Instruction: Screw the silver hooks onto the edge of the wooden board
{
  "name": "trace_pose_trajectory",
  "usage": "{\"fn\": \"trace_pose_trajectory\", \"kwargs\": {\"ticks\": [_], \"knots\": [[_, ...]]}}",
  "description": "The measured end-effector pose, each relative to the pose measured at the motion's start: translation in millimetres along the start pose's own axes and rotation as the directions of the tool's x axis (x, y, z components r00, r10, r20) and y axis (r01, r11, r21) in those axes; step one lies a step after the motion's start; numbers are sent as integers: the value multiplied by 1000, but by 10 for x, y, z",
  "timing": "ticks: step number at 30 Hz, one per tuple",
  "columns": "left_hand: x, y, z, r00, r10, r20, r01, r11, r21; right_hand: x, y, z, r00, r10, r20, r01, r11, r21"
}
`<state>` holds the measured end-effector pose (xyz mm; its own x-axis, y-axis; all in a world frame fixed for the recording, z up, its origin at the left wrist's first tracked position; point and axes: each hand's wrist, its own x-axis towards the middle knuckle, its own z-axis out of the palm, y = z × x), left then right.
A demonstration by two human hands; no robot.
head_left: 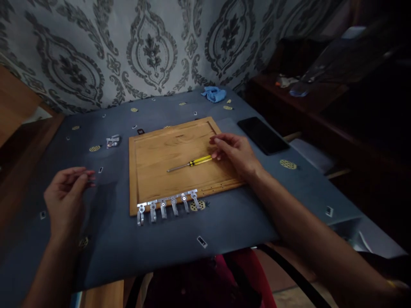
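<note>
A wooden board [167,147] with a raised rim lies on the dark cloth. Several silver metal clips [174,205] line its near edge, with small holes to their right. On the board rests a yellow and black screwdriver [201,161], its shaft pointing left. My right hand [236,154] is over the board's right side, fingertips at the end of the screwdriver's handle; whether they grip it is unclear. Left of the board, my left hand [69,188] hovers above the cloth, thumb and fingers curled close together; anything between them is too small to make out.
Small metal pieces [113,141] lie left of the board's far corner. A black phone [263,135] sits to the right, and a crumpled blue cloth [214,94] at the back. Patterned curtain [152,47] hangs behind the table [105,265].
</note>
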<state>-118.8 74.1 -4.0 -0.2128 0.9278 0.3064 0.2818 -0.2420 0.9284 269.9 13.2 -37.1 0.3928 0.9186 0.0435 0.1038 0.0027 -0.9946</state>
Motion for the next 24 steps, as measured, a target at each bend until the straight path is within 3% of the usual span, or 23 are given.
{"fn": "trace_pose_trajectory", "kwargs": {"ticks": [6,12,14,19,24], "knots": [[138,-264,111,998,16,69,-17,1000,22,-30,-13,49,997,-38,65,50,980,-190],[358,-603,53,985,98,143,-118,984,136,-78,-95,54,977,-140,163,188,923,-335],[496,-713,34,980,133,151,-162,967,195,-74,-98,65,950,-192,245,280,873,-399],[831,-929,88,960,217,178,-267,899,348,-95,-84,142,848,-289,444,450,836,-314],[988,-1003,248,930,284,233,-364,800,477,-170,-152,202,897,-264,354,379,872,-311]]}}
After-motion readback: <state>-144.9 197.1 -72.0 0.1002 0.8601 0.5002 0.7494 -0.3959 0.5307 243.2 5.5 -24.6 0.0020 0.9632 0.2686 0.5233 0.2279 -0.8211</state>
